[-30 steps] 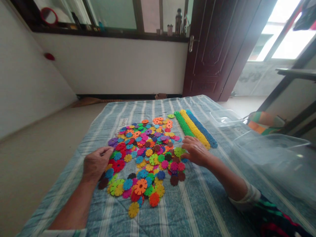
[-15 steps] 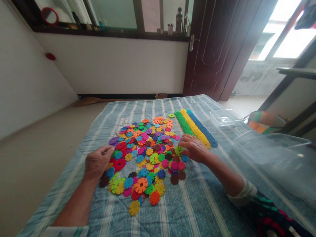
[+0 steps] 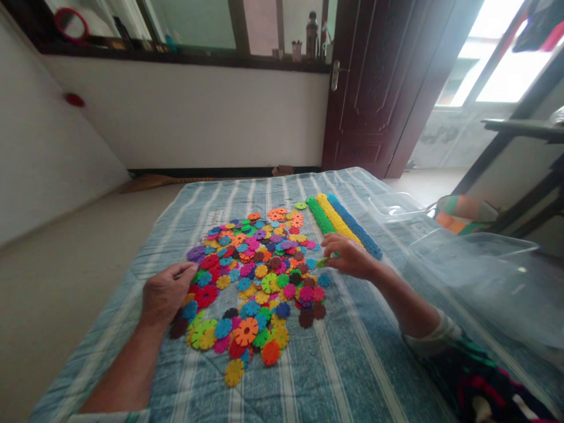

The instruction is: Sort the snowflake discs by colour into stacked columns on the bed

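Many flat, notched plastic discs (image 3: 261, 271) in mixed colours lie spread in a loose pile on the striped cloth. My right hand (image 3: 350, 257) is at the pile's right side, pinching a lime green notched disc (image 3: 322, 262) between thumb and fingers. Just beyond it lie three long rows of discs: green (image 3: 319, 216), yellow (image 3: 337, 218) and blue (image 3: 353, 225). My left hand (image 3: 166, 291) rests at the pile's left edge, thumb and forefinger pressed together beside the purple disc (image 3: 196, 254) and red discs. What those fingers hold, if anything, is hidden.
A striped blue-grey cloth (image 3: 348, 364) covers the table. Clear plastic boxes (image 3: 476, 276) stand at the right, with a smaller clear tray (image 3: 396, 207) behind them. One lime disc (image 3: 300, 205) lies by the far end of the green row. A dark red door (image 3: 365, 88) stands behind.
My right hand has lifted the lime green disc off the right edge of the pile, tilting it. My left hand stays at the pile's left edge. The view has shifted slightly.
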A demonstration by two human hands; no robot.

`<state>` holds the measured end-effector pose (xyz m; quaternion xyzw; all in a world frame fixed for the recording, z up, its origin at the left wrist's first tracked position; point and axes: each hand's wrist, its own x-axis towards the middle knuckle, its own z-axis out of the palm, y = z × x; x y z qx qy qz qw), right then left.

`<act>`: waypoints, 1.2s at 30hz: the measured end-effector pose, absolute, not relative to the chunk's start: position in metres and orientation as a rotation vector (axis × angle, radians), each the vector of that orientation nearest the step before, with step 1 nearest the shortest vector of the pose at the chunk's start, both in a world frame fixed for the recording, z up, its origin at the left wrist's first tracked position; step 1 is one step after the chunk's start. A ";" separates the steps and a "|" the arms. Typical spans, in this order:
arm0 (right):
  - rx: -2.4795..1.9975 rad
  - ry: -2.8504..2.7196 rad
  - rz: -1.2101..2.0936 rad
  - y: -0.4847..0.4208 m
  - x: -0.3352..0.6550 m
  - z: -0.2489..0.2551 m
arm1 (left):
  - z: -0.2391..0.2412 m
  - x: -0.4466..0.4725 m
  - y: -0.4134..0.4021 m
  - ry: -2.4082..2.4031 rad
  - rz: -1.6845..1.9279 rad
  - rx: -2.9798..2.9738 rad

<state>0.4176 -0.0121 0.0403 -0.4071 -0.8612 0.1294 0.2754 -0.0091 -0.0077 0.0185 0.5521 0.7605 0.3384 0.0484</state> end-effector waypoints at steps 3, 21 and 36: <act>-1.151 -2.256 0.359 -0.012 0.448 0.054 | 0.020 -0.009 -0.007 2.325 1.016 1.675; -1.442 -2.427 0.136 -0.025 0.473 0.043 | 0.022 -0.005 -0.006 2.341 1.047 1.655; -1.518 -2.477 0.048 -0.032 0.469 0.046 | 0.019 -0.006 -0.007 2.291 1.095 1.704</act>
